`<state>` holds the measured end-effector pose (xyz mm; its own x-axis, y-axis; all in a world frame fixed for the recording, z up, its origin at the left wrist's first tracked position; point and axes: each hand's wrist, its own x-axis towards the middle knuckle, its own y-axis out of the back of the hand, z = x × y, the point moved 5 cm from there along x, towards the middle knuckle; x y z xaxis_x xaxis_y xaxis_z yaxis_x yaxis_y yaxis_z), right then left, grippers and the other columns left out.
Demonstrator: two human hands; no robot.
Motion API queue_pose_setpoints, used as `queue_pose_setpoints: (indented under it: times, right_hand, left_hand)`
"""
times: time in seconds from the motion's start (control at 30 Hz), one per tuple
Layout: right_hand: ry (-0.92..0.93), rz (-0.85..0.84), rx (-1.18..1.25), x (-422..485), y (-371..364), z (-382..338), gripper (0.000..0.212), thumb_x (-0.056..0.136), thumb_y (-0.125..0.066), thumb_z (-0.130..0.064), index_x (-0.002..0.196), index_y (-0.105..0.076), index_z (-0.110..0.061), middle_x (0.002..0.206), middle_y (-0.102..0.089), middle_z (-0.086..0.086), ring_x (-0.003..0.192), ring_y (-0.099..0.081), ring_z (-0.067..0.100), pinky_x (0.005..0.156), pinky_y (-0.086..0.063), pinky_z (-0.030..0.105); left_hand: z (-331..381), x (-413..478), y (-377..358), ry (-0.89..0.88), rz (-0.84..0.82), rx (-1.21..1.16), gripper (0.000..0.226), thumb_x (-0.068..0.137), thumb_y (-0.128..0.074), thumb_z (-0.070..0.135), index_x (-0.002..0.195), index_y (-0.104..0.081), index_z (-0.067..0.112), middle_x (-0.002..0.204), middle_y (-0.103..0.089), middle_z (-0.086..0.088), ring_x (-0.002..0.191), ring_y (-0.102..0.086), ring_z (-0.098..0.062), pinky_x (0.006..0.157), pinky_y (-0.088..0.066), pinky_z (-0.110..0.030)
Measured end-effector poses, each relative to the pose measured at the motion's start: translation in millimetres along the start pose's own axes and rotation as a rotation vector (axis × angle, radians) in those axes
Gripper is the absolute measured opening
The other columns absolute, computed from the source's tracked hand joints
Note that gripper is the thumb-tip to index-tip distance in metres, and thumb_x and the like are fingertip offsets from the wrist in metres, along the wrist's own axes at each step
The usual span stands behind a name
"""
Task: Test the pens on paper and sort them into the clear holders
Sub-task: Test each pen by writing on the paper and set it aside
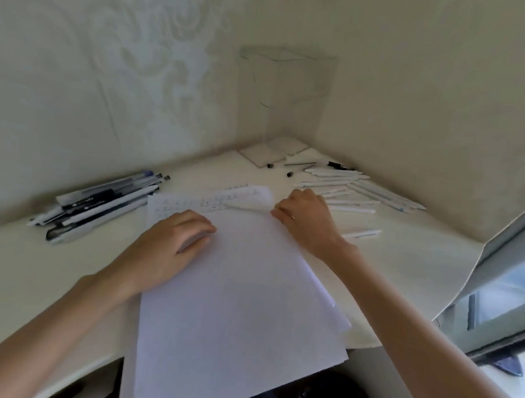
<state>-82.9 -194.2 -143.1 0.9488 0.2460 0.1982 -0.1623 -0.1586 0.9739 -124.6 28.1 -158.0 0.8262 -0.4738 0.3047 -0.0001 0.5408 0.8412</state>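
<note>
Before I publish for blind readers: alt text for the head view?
The left hand presses a paper stack on a desk; the right hand holds a sheet by its far corner. Dark pens lie left, white pens right, clear holders behind.

Both forearms are bare right up to the edge of the view. The right hand [305, 218] wears a thin, pale ring [293, 217] on one finger. The left hand [169, 246] wears nothing.

On the desk [402, 265], paper stack [236, 288] between left pens [104, 204] and right pens [355, 188]; holders [290, 79] behind.
</note>
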Motion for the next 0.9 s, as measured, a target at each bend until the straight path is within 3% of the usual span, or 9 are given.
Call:
queue_pose_setpoints:
  times: [0.13, 0.23, 0.33, 0.43, 0.5, 0.6, 0.67, 0.8, 0.9]
  right_hand:
    - [0.036, -0.006, 0.038, 13.4, -6.3, -24.0, 0.036, 0.096, -0.046, -0.031, 0.131, -0.053, -0.025, 0.127, -0.049, 0.002, 0.118, -0.038, 0.023, 0.099, -0.025, 0.029]
    - [0.121, -0.049, 0.085, 32.4, -11.5, -52.2, 0.04, 0.095, -0.049, -0.04, 0.131, -0.052, -0.022, 0.127, -0.048, 0.003, 0.117, -0.039, 0.022, 0.096, -0.028, 0.029]
    - [0.192, -0.034, 0.03, 46.2, -26.9, -70.6, 0.029, 0.098, -0.043, -0.031, 0.12, -0.053, -0.015, 0.121, -0.05, 0.005, 0.111, -0.043, 0.025, 0.089, -0.029, 0.03]
    - [0.209, 0.104, 0.171, 48.3, -27.5, -69.7, 0.022, 0.1, -0.04, -0.02, 0.116, -0.051, -0.009, 0.112, -0.056, 0.008, 0.101, -0.049, 0.029, 0.08, -0.029, 0.032]
    - [0.21, 0.212, 0.251, 46.3, -22.0, -64.1, 0.025, 0.099, -0.039, -0.028, 0.107, -0.052, -0.009, 0.099, -0.059, 0.008, 0.091, -0.052, 0.029, 0.074, -0.028, 0.033]
    - [0.188, 0.333, 0.17, 43.1, -16.9, -61.8, 0.044, 0.088, -0.037, -0.058, 0.073, -0.045, -0.017, 0.065, -0.048, -0.007, 0.06, -0.043, 0.018, 0.065, -0.03, 0.031]
    - [0.193, 0.44, 0.141, 40.7, -11.8, -67.5, 0.044, 0.086, -0.042, -0.05, 0.058, -0.032, -0.018, 0.049, -0.031, -0.01, 0.047, -0.03, 0.018, 0.058, -0.029, 0.028]
    - [0.256, 0.555, 0.146, 35.9, -5.8, -77.7, 0.034, 0.081, -0.043, -0.027, 0.053, -0.027, -0.017, 0.045, -0.024, -0.006, 0.043, -0.025, 0.022, 0.049, -0.025, 0.026]
    - [0.353, 0.539, 0.147, 34.6, -11.5, -80.5, 0.038, 0.088, -0.046, -0.038, 0.057, -0.036, -0.018, 0.047, -0.043, -0.002, 0.046, -0.04, 0.023, 0.052, -0.026, 0.026]
  left_hand:
    - [-3.2, -7.4, 0.8, 0.016, 0.0, 0.047, 0.05, 0.087, -0.031, 0.051, 0.108, -0.065, 0.022, 0.109, -0.057, 0.014, 0.101, -0.05, -0.003, 0.085, -0.04, -0.019]
    - [-2.3, -6.1, 0.1, 0.004, 0.011, 0.085, 0.043, 0.089, -0.033, 0.045, 0.105, -0.066, 0.022, 0.105, -0.058, 0.012, 0.094, -0.052, -0.007, 0.079, -0.041, -0.021]
    - [-3.9, -6.5, -1.1, -0.008, 0.027, 0.079, 0.04, 0.09, -0.035, 0.04, 0.106, -0.066, 0.021, 0.104, -0.059, 0.011, 0.092, -0.054, -0.009, 0.079, -0.045, -0.027]
    - [-6.5, -7.2, 0.2, -0.004, 0.037, 0.066, 0.04, 0.092, -0.035, 0.039, 0.106, -0.067, 0.02, 0.105, -0.059, 0.011, 0.093, -0.055, -0.008, 0.081, -0.045, -0.026]
    - [-6.1, -6.3, 0.4, -0.011, 0.037, 0.079, 0.038, 0.092, -0.035, 0.037, 0.104, -0.067, 0.019, 0.103, -0.06, 0.01, 0.092, -0.055, -0.008, 0.08, -0.042, -0.023]
    - [-5.7, -5.6, -0.3, -0.01, 0.049, 0.08, 0.037, 0.092, -0.035, 0.035, 0.102, -0.067, 0.019, 0.102, -0.059, 0.01, 0.091, -0.055, -0.009, 0.078, -0.042, -0.025]
    - [-6.2, -6.3, -0.8, -0.014, 0.056, 0.072, 0.036, 0.092, -0.036, 0.034, 0.102, -0.067, 0.019, 0.102, -0.058, 0.01, 0.091, -0.055, -0.01, 0.078, -0.044, -0.027]
    - [-8.2, -5.7, -1.5, -0.024, 0.057, 0.071, 0.036, 0.092, -0.036, 0.035, 0.103, -0.066, 0.02, 0.103, -0.058, 0.01, 0.091, -0.056, -0.011, 0.077, -0.046, -0.03]
    - [-9.6, -5.5, -2.4, -0.028, 0.053, 0.071, 0.035, 0.093, -0.036, 0.035, 0.104, -0.066, 0.021, 0.103, -0.057, 0.011, 0.091, -0.056, -0.013, 0.076, -0.047, -0.033]
